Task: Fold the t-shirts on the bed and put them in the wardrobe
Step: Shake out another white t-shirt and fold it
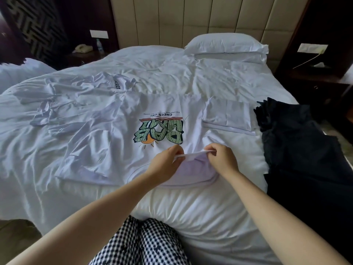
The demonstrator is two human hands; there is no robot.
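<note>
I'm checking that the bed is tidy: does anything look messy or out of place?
A white t-shirt lies crumpled on the bed at left, unlike the folded t-shirt at right. Dark clothes lie heaped along the right edge.

spread t-shirt (118, 142) on bed (191, 207) centre | crumpled t-shirt (76, 92) left-behind it | folded t-shirt (227, 115) just right | clothes pile (298, 150) on right edge | pillow (225, 44) behind, against headboard (181, 20)

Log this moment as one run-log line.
left hand: pinches collar | right hand: pinches collar | printed t-shirt: flat on bed, unfolded | folded t-shirt: beside it
</note>
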